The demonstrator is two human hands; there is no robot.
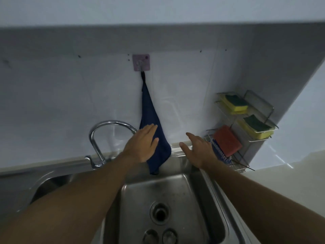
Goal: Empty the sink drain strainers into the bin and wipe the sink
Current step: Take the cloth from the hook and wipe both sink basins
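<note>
White wall rises behind the steel sink (pixel 175 191). A blue cloth (pixel 149 110) hangs from a hook (pixel 141 62). The left grip (pixel 142 145) rests flat on it, fingers straight; the right grip (pixel 198 150) is spread, holding nothing. It looks soft, light, floppy: best pinched near the loop.

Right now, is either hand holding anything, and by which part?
Nothing is held. The left hand lies flat over the hanging blue cloth, fingers straight, not curled round it; the right hand is open beside it.

Head view, close, down onto sink (pixel 177 192)
</note>
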